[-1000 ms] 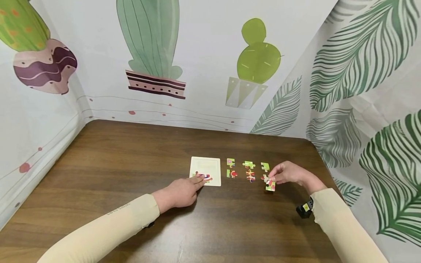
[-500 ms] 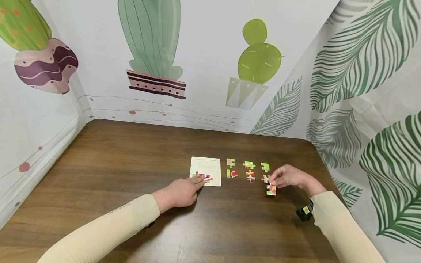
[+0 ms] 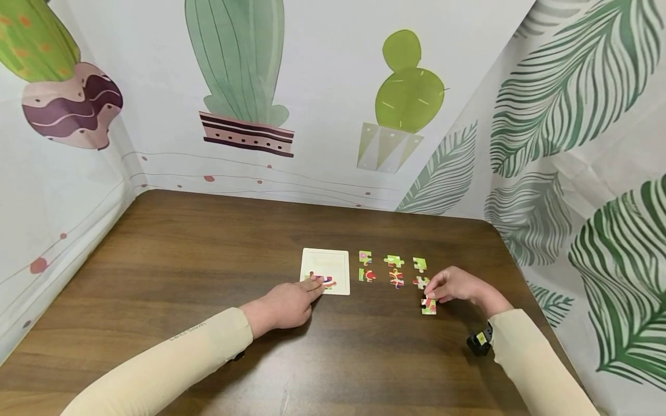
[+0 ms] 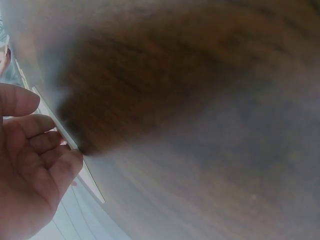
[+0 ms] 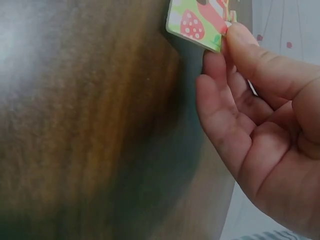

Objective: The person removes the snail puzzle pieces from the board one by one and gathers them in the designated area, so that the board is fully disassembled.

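My left hand [image 3: 288, 303] rests its extended fingertips on the cream puzzle board [image 3: 328, 262], over the colourful puzzle piece [image 3: 329, 285] lying in the board's lower part. The fingers partly cover that piece. On the right, my right hand [image 3: 455, 284] pinches a green puzzle piece [image 3: 429, 308] between thumb and fingers at its upper right edge. A red spotted shape on the held piece [image 5: 192, 25] shows in the right wrist view, where it appears tilted. Whether it touches the table cannot be told.
Between the board and my right hand lie several loose puzzle pieces in two rows, among them a red one [image 3: 368, 275], a striped one [image 3: 396, 278] and a green corner one [image 3: 419, 264]. The brown table [image 3: 234, 231] meets patterned cloth walls [image 3: 328, 115] behind and at the sides.
My right hand has drawn the pinched puzzle piece a little toward the near side, away from the loose piece above it. The left hand has stayed in place on the board.
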### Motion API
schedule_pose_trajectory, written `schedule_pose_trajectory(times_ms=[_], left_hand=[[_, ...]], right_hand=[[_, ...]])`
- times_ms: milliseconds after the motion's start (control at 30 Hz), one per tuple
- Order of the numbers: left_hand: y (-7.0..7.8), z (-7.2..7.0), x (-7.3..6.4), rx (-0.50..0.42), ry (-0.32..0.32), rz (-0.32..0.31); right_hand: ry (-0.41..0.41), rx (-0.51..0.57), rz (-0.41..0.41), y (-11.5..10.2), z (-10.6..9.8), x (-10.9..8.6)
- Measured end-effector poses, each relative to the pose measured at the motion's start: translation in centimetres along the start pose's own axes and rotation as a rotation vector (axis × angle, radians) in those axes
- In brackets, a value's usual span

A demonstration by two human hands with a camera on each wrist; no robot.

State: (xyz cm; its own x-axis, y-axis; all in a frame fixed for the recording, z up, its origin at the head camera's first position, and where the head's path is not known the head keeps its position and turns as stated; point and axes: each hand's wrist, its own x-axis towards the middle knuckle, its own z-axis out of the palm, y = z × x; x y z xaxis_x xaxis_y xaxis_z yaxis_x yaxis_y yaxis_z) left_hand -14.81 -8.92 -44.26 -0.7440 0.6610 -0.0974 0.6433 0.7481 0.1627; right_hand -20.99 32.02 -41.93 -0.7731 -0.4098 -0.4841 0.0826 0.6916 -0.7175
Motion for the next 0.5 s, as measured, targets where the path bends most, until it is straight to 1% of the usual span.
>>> schedule_pose_trajectory(times_ms=[67,100,200,300,333,367,500], left_hand=[[0.0,0.0,0.0,-0.009,-0.006,-0.005],[0.0,0.0,0.0,-0.013,-0.008,-0.008],[0.1,0.0,-0.1,-0.017,-0.011,-0.009],[0.1,-0.1,-0.1,-0.005,-0.007,-0.003],[0.1,-0.1,-0.1,-0.003,-0.006,-0.002],[0.1,-0.1,-0.1,-0.005,-0.005,-0.001],[0.1,-0.1,-0.1,-0.012,-0.005,-0.004]], right_hand=[[-0.002,0.009,-0.015,0.2,0.1,0.0],[-0.011,0.009,-0.043,0.3,0.1,0.0],[0.001,-0.015,-0.079,0.7,0.2,0.1],[0.049,-0.062,-0.072,0.7,0.6,0.3],[0.075,-0.077,-0.047,0.6,0.8,0.3],[0.091,-0.094,-0.039,0.5,0.9,0.3],[0.123,-0.143,-0.035,0.2,1.4,0.2]])
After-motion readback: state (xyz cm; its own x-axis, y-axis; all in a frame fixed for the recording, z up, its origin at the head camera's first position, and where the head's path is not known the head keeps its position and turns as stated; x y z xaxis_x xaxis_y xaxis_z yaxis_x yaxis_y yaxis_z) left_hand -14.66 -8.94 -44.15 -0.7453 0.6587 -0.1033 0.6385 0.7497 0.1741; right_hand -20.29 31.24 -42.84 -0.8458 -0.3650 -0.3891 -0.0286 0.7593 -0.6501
